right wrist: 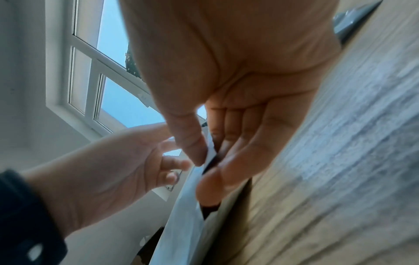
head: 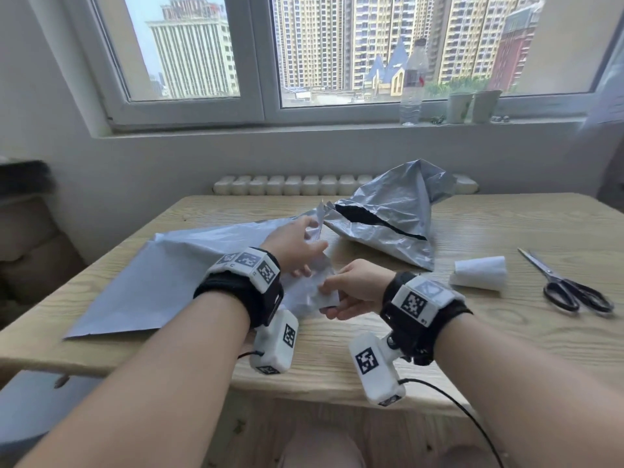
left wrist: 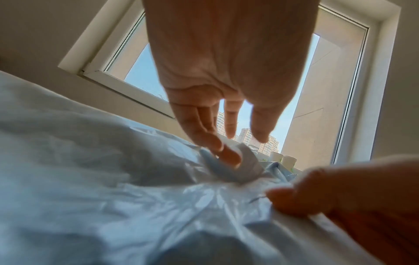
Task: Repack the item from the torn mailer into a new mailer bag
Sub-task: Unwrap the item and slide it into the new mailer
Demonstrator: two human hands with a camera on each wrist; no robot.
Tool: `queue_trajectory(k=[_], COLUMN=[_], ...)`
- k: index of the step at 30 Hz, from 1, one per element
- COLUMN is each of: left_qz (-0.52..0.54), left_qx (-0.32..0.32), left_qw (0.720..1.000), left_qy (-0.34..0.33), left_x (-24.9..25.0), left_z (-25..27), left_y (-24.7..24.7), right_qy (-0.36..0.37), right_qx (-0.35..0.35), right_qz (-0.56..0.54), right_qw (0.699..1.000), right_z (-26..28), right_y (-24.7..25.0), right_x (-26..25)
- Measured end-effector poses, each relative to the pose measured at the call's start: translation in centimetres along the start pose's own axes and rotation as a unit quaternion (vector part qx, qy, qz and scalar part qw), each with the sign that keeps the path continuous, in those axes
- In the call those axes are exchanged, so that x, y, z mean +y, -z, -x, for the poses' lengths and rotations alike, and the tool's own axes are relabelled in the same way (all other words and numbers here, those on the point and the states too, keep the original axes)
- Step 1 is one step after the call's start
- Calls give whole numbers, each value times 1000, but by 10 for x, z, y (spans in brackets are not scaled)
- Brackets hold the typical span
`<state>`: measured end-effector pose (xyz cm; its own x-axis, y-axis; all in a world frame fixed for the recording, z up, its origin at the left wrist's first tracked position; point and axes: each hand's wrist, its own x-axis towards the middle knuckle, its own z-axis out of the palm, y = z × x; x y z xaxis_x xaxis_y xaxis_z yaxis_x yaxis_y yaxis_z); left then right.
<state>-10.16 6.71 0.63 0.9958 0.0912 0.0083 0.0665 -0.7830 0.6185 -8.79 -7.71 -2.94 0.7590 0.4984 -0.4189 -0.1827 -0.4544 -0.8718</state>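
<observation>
The new grey mailer (head: 152,275) lies flat on the left of the table, its mouth crumpled toward the middle. My left hand (head: 297,244) reaches over that mouth with fingers nearly straight. In the left wrist view one lower finger touches a small raised flap (left wrist: 247,161), while thumb and forefinger stay free. My right hand (head: 351,288) pinches the mailer's near edge (right wrist: 211,157) between thumb and fingers. The torn silver mailer (head: 388,214) sits crumpled at the back, its dark opening gaping. A white rolled item (head: 479,273) lies on the table to its right.
Black-handled scissors (head: 567,285) lie at the right of the wooden table (head: 337,359). On the window sill stand a plastic bottle (head: 413,82) and two paper cups (head: 472,106). A radiator (head: 287,184) runs behind the table.
</observation>
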Motion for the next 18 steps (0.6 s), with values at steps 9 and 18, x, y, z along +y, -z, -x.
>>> queue_trajectory(k=[9,18], left_qz=[-73,-39], left_qx=[-147,-106], left_qw=[986,994], left_qy=[12,7], left_x=[3,-1], left_z=[28,30], left_y=[-1,7], right_qy=[-13,-9], right_qx=[54,33], right_qz=[-76,-43], right_qw=[996,998], right_z=[11,20], right_y=[-3,4], right_x=[-12,-13])
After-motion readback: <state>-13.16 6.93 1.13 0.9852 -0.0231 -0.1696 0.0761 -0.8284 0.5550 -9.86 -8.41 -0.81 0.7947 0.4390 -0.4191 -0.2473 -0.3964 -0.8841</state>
